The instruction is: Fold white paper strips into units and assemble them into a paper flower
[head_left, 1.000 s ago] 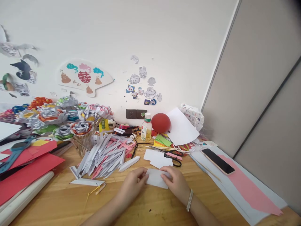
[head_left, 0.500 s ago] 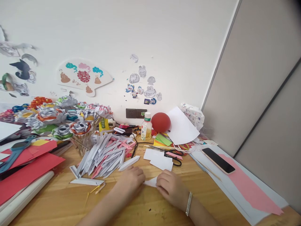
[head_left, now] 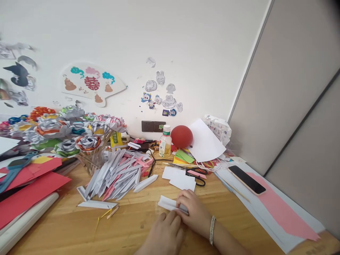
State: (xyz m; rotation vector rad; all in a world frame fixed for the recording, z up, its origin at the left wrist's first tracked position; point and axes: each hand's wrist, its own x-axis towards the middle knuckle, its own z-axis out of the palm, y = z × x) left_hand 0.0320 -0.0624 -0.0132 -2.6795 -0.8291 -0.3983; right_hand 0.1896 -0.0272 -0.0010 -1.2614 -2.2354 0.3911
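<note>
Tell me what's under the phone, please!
Pink paper and a white sheet stick out around the phone. Whatever lies directly beneath it is covered, so I can't tell.

- Bottle (head_left: 164, 146): on the table (head_left: 119, 233);
- behind the bottle: wall socket (head_left: 147, 126), slightly left; cartoon cutouts (head_left: 169, 101) on the wall, higher up;
- right of the bottle: balloon (head_left: 181, 136), just beside; paper sheet (head_left: 208, 143), farther right;
- left of the bottle: folded paper strips (head_left: 119, 175), heaped somewhat forward; paper flowers (head_left: 87, 142), farther left; smartwatch (head_left: 18, 163), farthest left;
- before the bottle: paper slips (head_left: 182, 183), overlapping; farther forward, paper piece (head_left: 166, 202) between left hand (head_left: 166, 232) and right hand (head_left: 192, 212);
- right and forward of the bottle: scissors (head_left: 204, 182), near; smartphone (head_left: 247, 180), well apart
</note>
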